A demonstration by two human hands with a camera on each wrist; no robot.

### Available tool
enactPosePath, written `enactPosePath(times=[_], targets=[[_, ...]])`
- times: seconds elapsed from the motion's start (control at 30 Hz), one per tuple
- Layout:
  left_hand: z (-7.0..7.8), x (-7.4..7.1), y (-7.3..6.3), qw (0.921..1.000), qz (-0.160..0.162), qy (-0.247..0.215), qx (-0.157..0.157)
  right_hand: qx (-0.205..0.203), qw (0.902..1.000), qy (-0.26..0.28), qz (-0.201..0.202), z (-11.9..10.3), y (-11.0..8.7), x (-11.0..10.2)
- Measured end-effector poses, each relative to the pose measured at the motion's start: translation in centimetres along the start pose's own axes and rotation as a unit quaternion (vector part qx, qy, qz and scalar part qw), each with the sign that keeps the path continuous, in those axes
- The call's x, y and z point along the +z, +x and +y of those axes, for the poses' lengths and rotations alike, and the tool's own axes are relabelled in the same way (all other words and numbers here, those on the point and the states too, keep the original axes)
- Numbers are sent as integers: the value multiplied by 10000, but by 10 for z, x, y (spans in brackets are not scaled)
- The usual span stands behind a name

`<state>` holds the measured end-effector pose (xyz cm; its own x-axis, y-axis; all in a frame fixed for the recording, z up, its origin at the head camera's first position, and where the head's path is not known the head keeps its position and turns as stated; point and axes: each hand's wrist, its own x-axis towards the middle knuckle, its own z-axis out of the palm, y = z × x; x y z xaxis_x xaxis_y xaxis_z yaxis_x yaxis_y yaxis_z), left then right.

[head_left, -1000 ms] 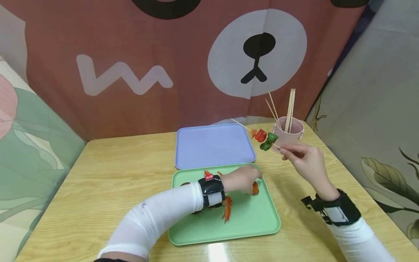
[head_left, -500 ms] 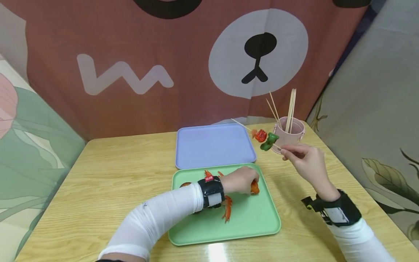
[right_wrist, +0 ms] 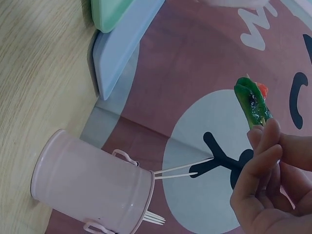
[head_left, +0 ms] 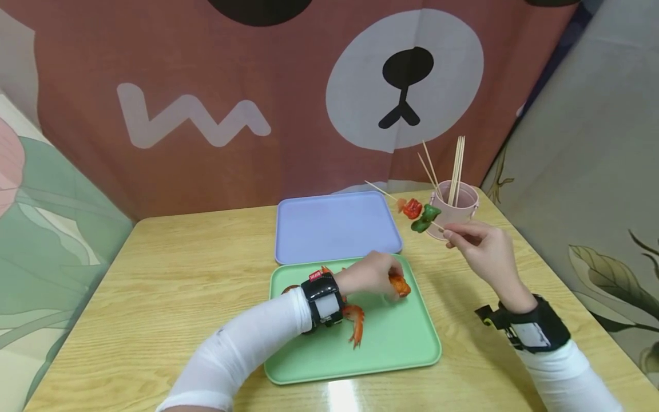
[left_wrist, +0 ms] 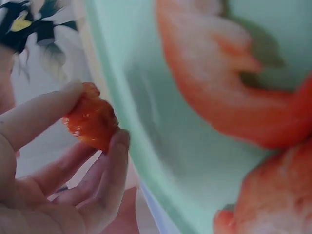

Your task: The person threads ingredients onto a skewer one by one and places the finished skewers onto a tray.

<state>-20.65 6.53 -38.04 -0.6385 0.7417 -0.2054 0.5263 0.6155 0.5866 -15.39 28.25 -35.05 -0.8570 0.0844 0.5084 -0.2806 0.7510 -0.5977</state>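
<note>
"What is the left wristband (head_left: 324, 302) covering?"
"Part of the prawn (head_left: 357, 321) on the green tray (head_left: 396, 346)."
"And the sticks (head_left: 457, 163)?"
"Their lower ends are hidden inside the pink bucket (head_left: 453, 215). The pale orange piece (head_left: 401, 205) on the skewer (head_left: 380, 189) is too small for me to recognise."

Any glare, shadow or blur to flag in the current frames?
Head: white glare on the table below the green tray, soft shadow to the tray's right; left wrist: close shrimp looks soft, highlights on the orange piece; right wrist: rather dim, small highlights on the green piece.
</note>
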Motion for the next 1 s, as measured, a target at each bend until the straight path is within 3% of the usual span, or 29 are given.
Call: enactPosePath(times=[0.17,0.3,0.53,0.67,0.83,0.9,1.0], targets=[[-4,-16,-8,9951,447,-882,66,31,10000,-61,68,-1,2,-1],[-10,-29,-19,9763,778,-2010,212,53,9999,-57,89,0,2,-2],[-20,-46,-37,9185,1083,-3776,459,80,9999,-14,71,-4,1,-4],[-22,-52,-45,8895,1340,-4338,517,25,9999,10,131,-7,0,-5],[-26,-56,-50,8514,1900,-4860,540,-110,9998,9,178,-12,-3,-7],[-28,-57,-50,8337,2164,-5048,578,-168,9997,66,192,-15,-4,-7],[-30,-59,-51,7956,2583,-5452,544,-303,9991,196,224,-20,-6,-8]])
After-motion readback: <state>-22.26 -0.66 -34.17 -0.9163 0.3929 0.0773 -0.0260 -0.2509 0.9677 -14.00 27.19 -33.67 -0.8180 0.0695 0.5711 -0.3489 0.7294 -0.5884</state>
